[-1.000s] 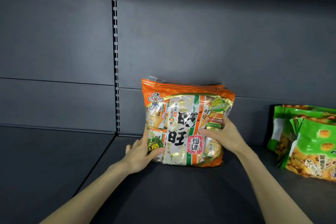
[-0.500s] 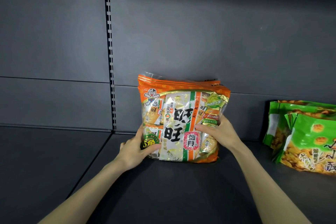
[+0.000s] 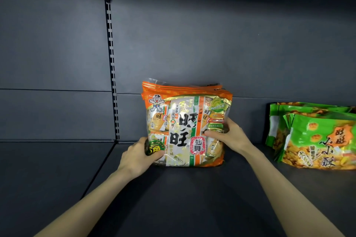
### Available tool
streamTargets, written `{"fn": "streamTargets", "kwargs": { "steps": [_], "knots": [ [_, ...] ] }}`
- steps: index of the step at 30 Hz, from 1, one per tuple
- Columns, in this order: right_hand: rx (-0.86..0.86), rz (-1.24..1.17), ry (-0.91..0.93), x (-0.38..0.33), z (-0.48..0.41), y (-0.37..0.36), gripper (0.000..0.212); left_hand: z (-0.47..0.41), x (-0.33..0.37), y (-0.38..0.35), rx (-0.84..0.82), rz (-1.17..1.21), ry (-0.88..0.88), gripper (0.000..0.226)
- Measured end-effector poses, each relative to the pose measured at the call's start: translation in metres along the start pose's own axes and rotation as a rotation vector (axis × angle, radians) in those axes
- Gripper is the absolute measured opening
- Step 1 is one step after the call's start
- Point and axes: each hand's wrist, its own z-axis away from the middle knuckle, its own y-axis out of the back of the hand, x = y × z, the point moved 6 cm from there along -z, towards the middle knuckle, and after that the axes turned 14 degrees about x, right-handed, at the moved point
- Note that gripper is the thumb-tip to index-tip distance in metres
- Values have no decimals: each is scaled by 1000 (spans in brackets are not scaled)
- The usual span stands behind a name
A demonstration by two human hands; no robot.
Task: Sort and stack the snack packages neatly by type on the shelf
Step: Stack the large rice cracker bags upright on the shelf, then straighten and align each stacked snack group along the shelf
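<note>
On the shelf (image 3: 192, 198), orange snack bags (image 3: 185, 121) upright as before, left hand (image 3: 137, 157), right hand (image 3: 229, 136) still gripping them

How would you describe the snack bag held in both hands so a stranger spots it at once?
Find the dark grey shelf with a slotted strip on its back wall. Right of that strip stands the orange bag, gripped by the left hand and right hand. Unlike the green bags further right, it is orange and white with a cartoon boy.
</note>
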Motion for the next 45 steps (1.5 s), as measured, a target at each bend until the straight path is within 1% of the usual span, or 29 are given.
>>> {"fn": "streamTargets", "kwargs": {
  "steps": [3, 6, 7, 9, 11, 13, 18, 22, 24, 28, 32, 35, 38, 42, 45],
  "knots": [
    [26, 96, 11, 3, 6, 11, 52, 7, -3, 7, 32, 23, 36, 54],
    [27, 232, 34, 7, 12, 23, 55, 18, 0, 19, 95, -120, -2, 37],
    [24, 276, 42, 7, 13, 27, 57, 22, 4, 25, 127, -179, -30, 31],
    [12, 360, 68, 6, 16, 36, 62, 29, 15, 35, 196, -272, -112, 27],
    [3, 420, 94, 3, 18, 47, 61, 36, 32, 40, 223, -291, -192, 25],
    [10, 449, 112, -1, 19, 62, 58, 43, 57, 39, 212, -271, -273, 25],
    [47, 601, 230, -15, 22, 119, 52, 60, 133, 18, 144, -190, -402, 36],
    [68, 662, 332, -18, 27, 180, 50, 77, 193, -16, 124, -180, -443, 40],
    [65, 674, 365, -12, 30, 212, 49, 89, 220, -39, 121, -150, -434, 38],
    [75, 708, 386, 19, 36, 270, 45, 122, 259, -94, 79, -95, -408, 43],
    [63, 711, 334, 49, 34, 316, 48, 135, 283, -136, 13, -100, -369, 51],
    [85, 693, 293, 67, 22, 342, 51, 126, 301, -150, 4, -39, -302, 60],
    [155, 666, 279, 81, 7, 362, 59, 114, 314, -168, -32, 34, -245, 75],
    [182, 663, 191, 103, -13, 373, 86, 96, 320, -198, -122, 127, -180, 98],
    [205, 617, 140, 117, -30, 378, 101, 79, 324, -216, -183, 157, -136, 102]
  ]
}}
